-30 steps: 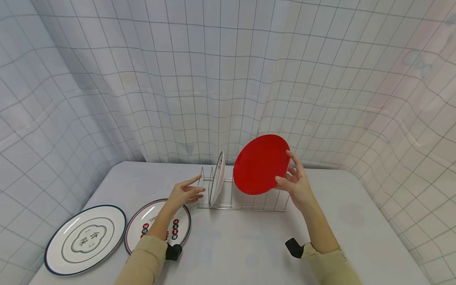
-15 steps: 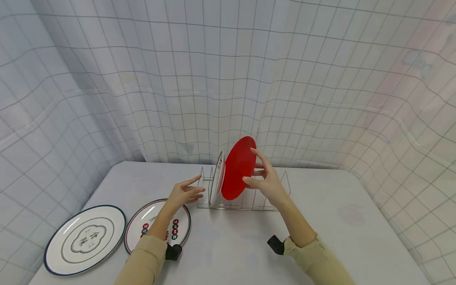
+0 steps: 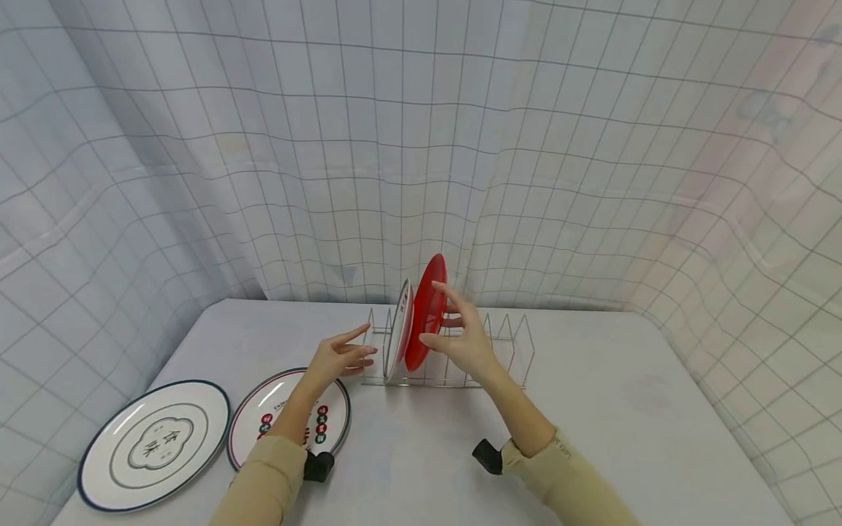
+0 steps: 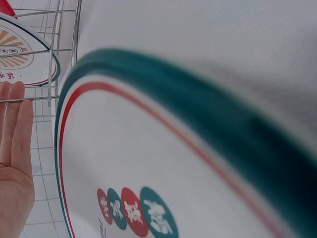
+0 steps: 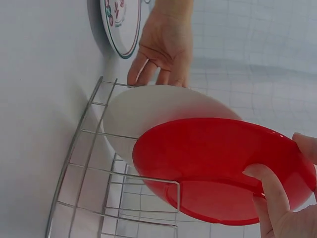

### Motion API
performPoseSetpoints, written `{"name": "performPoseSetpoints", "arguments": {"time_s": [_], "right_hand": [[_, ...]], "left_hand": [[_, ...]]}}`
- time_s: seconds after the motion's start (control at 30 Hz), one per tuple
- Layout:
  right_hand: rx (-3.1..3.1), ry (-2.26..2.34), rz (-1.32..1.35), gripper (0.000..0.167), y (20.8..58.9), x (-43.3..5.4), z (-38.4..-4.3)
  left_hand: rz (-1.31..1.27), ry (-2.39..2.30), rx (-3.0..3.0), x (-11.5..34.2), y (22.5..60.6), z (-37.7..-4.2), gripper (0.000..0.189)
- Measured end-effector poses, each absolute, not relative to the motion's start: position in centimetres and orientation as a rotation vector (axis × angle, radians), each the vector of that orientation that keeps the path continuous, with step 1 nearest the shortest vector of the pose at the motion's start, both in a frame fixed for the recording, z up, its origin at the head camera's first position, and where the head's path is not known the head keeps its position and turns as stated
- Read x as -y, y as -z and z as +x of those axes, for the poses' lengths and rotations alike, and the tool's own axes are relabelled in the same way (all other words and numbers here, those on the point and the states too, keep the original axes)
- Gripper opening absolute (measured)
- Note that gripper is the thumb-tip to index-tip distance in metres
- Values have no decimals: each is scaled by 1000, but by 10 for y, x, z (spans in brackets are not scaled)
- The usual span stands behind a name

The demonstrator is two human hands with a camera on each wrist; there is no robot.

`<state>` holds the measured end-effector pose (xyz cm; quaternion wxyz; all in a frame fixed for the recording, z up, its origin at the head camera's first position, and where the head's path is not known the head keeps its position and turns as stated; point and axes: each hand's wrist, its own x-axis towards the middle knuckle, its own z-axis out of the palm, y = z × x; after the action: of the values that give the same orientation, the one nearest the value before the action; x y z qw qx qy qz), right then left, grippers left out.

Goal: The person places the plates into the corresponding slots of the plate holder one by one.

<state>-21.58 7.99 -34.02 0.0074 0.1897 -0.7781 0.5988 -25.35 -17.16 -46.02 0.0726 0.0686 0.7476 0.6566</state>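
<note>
In the head view my right hand (image 3: pixel 465 337) pinches a red plate (image 3: pixel 429 310) by its right edge, thumb in front and fingers spread along the rim. The plate is tilted nearly on edge, over the wire dish rack (image 3: pixel 454 384). The right wrist view shows its red underside (image 5: pixel 213 163), with the lower part among the rack wires. Just left of it a white plate (image 3: pixel 398 336) with a dark rim stands upright in the rack. My left hand (image 3: pixel 338 358) is at the rack's left end, its straight fingers (image 4: pixel 15 124) touching the end wire.
Two more large plates lie flat at the left of the white table (image 3: pixel 592 424): a white one with a blue rim (image 3: pixel 204 394) and a printed one with a dark rim (image 3: pixel 283 387), partly under my left forearm. A gridded white curtain (image 3: pixel 421 183) hangs around the table.
My right hand has moved left with the red plate, turning it from facing me to nearly edge-on beside the standing white plate. My left hand has stayed in place.
</note>
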Motion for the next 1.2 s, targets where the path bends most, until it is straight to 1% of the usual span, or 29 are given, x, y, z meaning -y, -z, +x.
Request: {"name": "performPoseSetpoints", "arguments": {"time_s": [0.33,0.87,1.07,1.2], "right_hand": [[2423,-1734,571,65,365,-63,-212],[2444,-1687,618,68,371,-61,-204],[2439,-1702,686,69,372,-65,-203],[2401,-1705,680,70,369,-66,-200]], "left_hand": [[185,-1975,-2242,170,461,-254,60],[216,-1970,-2264,173,459,-252,58],[296,-1893,-2405,175,452,-243,53],[341,-1820,-2538,187,441,-226,52]]}}
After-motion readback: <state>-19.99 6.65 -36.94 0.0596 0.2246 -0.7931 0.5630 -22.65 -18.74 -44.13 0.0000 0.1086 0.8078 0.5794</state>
